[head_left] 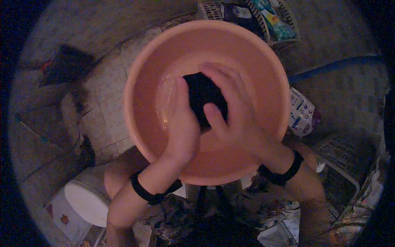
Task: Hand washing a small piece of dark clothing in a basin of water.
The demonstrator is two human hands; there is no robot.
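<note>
A bunched black cloth [205, 96] sits between my two hands, inside a round orange-pink basin [142, 103]. My left hand [181, 113] presses on its left side, with the fingers mostly hidden behind the cloth. From the right, my right hand [230, 103] wraps it, fingers over the far side and thumb across the near part. What kind of cloth it is cannot be made out. Glints at the left of the basin's bottom look like water. Black bands circle both wrists.
Beyond the basin stands a white plastic basket [284, 35] with packets. A blue hose [333, 68] runs off to the right, above a white printed bag [301, 113]. A grey crate [339, 164] stands at lower right. At lower left is a round white lid-like thing [86, 203].
</note>
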